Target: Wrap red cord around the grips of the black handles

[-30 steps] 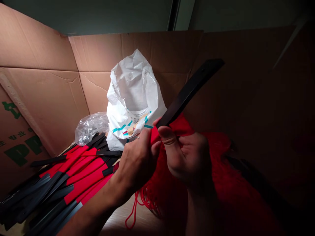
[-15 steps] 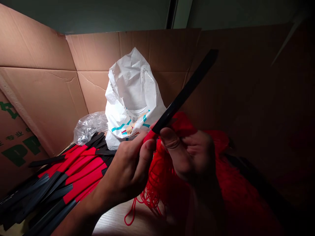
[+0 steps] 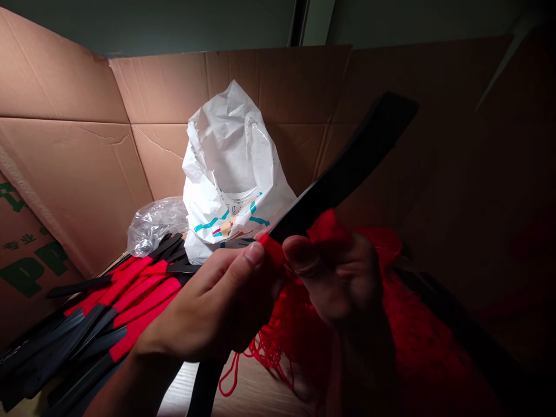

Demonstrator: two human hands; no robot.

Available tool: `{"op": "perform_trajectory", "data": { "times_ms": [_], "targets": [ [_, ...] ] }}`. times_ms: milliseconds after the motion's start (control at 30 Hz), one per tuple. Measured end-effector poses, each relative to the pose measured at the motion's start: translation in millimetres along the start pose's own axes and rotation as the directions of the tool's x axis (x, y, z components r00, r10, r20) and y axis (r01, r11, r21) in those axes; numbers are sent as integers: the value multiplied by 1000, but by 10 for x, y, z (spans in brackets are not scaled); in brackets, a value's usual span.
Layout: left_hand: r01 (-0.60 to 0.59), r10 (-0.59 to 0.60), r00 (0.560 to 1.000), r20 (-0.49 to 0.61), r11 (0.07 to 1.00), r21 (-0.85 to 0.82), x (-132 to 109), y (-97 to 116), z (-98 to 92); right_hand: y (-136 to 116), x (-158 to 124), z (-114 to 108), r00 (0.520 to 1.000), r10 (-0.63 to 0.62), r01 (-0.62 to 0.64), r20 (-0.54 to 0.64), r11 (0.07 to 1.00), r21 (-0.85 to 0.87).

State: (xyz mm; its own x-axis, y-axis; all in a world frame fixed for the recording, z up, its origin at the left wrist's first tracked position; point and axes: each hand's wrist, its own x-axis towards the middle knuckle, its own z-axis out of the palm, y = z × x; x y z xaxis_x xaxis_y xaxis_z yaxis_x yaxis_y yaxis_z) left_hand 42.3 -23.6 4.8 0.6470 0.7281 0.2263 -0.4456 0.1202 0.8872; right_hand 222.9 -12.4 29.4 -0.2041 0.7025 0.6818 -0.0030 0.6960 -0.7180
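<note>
A flat black strip [image 3: 351, 168] with a red band [image 3: 273, 248] around it slants up to the right between my hands. My left hand [image 3: 212, 295] is closed on the strip at the red band, thumb on top. The strip's black lower end shows under that wrist. My right hand [image 3: 339, 278] pinches the strip beside the band, with a piece of red cloth [image 3: 330, 231] bunched at its fingers. Most of those fingers are hidden or in shadow. Beneath both hands hangs a tangle of red cord [image 3: 271, 359].
On the left lies a pile of black strips with red bands [image 3: 139, 292]. Behind it is a clear plastic bag [image 3: 156, 223]. A white plastic bag [image 3: 234, 156] stands open at the back, against cardboard walls [image 3: 169, 90]. Dark red material [image 3: 430, 336] covers the right side.
The black strip has turned, so its broad face now shows instead of its narrow edge. My left hand has rolled and shifted slightly left and down; the lower end now shows below it.
</note>
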Motion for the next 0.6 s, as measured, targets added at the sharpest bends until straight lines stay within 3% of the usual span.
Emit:
{"op": "perform_trajectory", "data": {
  "times_ms": [100,167,267,367,433,467,533,567,600],
  "targets": [
    [83,-83,997,7,995,-57,9,-13,-1,-5,9,2,996,24,-35,81,990,135],
    [133,-130,991,42,986,-99,5,-15,10,-5,7,-1,997,-6,-8,71,981,193],
    [279,-236,951,202,933,-227,-2,-17,12,6,-5,-31,994,-67,46,85,973,224],
    [394,-266,890,371,859,-329,24,-29,-38,14,-11,-64,989,-85,61,118,979,196],
    [374,-246,886,394,881,-291,62,-38,-81,13,-10,-62,989,-105,90,103,986,141],
    [315,-226,911,344,922,-227,82,-41,-94,11,-9,-51,990,-113,104,89,989,103],
    [80,-82,992,99,997,24,107,-41,-81,9,-6,-11,989,-138,138,58,990,6],
    [-49,59,997,-41,977,209,111,-39,-54,9,-4,16,988,-154,155,29,986,-54],
    [-145,216,967,-139,906,398,108,-37,-18,11,-2,43,986,-166,164,-1,978,-128]
  ]
}}
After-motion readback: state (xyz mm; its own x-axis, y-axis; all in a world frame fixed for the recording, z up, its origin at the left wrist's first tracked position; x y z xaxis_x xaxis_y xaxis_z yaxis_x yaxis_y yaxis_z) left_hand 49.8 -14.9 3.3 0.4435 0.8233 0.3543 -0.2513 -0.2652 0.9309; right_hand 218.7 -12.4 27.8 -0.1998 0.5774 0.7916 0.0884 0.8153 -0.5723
